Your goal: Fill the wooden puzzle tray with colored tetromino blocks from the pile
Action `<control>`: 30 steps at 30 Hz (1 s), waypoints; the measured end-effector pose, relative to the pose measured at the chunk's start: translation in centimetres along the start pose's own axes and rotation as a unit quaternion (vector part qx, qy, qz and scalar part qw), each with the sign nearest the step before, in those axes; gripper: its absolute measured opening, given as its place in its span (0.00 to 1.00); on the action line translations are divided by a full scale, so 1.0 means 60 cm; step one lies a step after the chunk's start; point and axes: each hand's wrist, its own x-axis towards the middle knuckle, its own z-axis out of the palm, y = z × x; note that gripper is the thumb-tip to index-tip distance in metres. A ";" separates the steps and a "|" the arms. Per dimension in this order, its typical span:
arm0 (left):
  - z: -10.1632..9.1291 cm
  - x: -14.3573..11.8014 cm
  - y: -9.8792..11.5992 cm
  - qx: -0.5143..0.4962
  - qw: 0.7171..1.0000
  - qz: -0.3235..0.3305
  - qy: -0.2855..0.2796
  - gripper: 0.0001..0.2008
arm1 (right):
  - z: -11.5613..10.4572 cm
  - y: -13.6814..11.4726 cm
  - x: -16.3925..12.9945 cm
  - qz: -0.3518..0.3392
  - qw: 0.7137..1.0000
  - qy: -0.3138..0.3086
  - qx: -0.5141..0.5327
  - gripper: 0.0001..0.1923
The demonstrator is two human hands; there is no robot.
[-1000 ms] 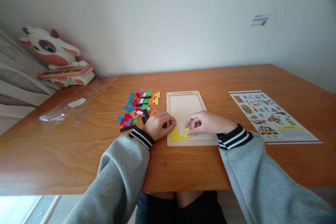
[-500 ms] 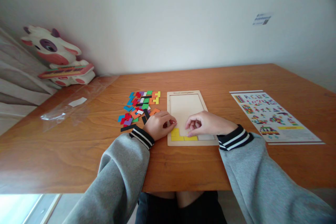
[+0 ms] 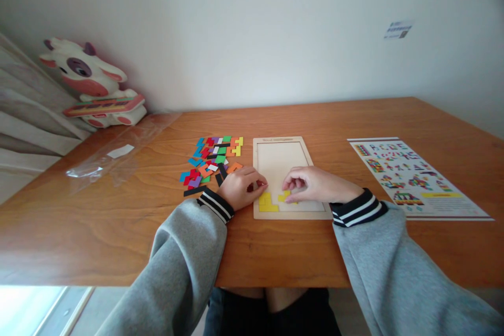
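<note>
Resting inside the shallow wooden puzzle tray (image 3: 280, 157) on the desk (image 3: 118, 220), a flat yellow puzzle piece (image 3: 284, 197) sits under the curled fingertips of the right hand (image 3: 311, 185); the left hand (image 3: 241, 187), loosely closed, touches the tray's left edge. Fingers hide whether either truly grips anything.

Obstacles: pile of coloured pieces (image 3: 212, 163) just left of wooden tray (image 3: 289, 214); pattern sheet (image 3: 413, 176) well to its right; plastic bag (image 3: 114, 160) and cow toy (image 3: 94, 86) far left. Free passage: bare table (image 3: 334, 131) between tray and sheet, behind tray, and along near edge.
</note>
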 end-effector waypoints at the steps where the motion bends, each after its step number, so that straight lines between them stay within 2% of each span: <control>1: 0.000 0.000 0.000 -0.002 1.000 -0.002 0.000 0.06 | -0.001 0.000 0.000 -0.007 1.000 0.003 -0.007 0.18; 9: 0.002 -0.002 -0.001 -0.004 1.000 -0.006 -0.001 0.06 | -0.004 -0.017 -0.002 -0.084 0.996 -0.007 -0.034 0.14; 14: 0.002 -0.001 -0.003 -0.002 1.000 -0.010 -0.006 0.06 | 0.000 -0.021 0.000 -0.120 0.992 -0.018 -0.032 0.19; 19: 0.003 -0.002 -0.004 -0.015 1.000 -0.005 -0.001 0.05 | 0.005 -0.008 0.004 -0.105 0.993 0.035 -0.028 0.15; 24: 0.002 -0.003 -0.001 -0.021 1.000 -0.013 -0.001 0.06 | 0.015 -0.005 0.010 -0.098 0.995 0.028 0.006 0.10; 30: 0.002 -0.003 0.000 -0.024 1.000 -0.007 0.002 0.06 | 0.024 -0.009 0.014 -0.131 0.991 0.038 -0.003 0.10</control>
